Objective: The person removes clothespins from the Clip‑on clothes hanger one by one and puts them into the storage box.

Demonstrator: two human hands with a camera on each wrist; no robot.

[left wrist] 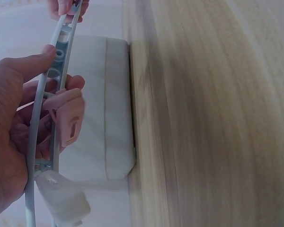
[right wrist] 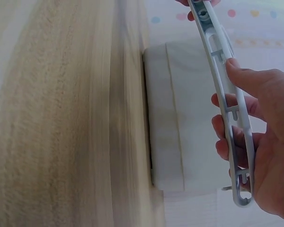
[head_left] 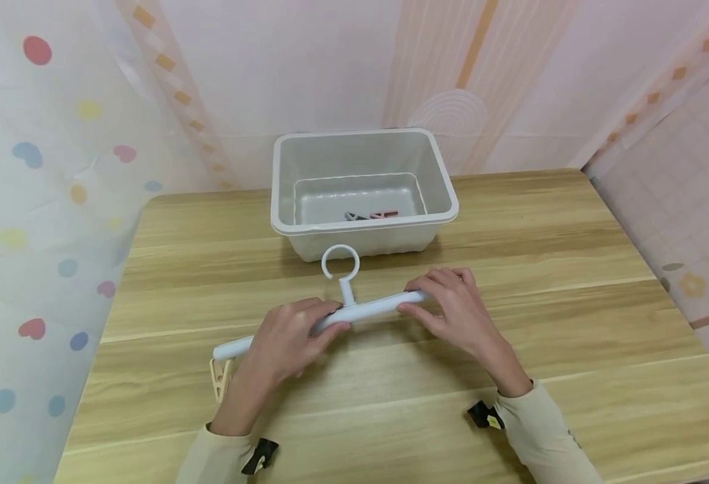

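Note:
A white plastic hanger (head_left: 360, 310) with a ring hook (head_left: 340, 262) hangs level just above the wooden table (head_left: 572, 323), held by both hands. My left hand (head_left: 324, 323) grips the bar left of the hook; my right hand (head_left: 421, 302) grips its right end. In the left wrist view my thumb lies on the hanger (left wrist: 61, 61), my fingers sit behind a pink clip (left wrist: 68, 120) on the bar, and a pale clip (left wrist: 61, 196) hangs nearer the end. A cream clip (head_left: 221, 380) shows under the left end. The right wrist view shows fingers curled round the hanger (right wrist: 232, 123).
A grey plastic bin (head_left: 363, 228) stands behind the hanger at the table's far middle, holding a grey clip (head_left: 354, 216) and a pink clip (head_left: 386, 214). Curtained walls close in at the back and the left. The table's edges run left and right.

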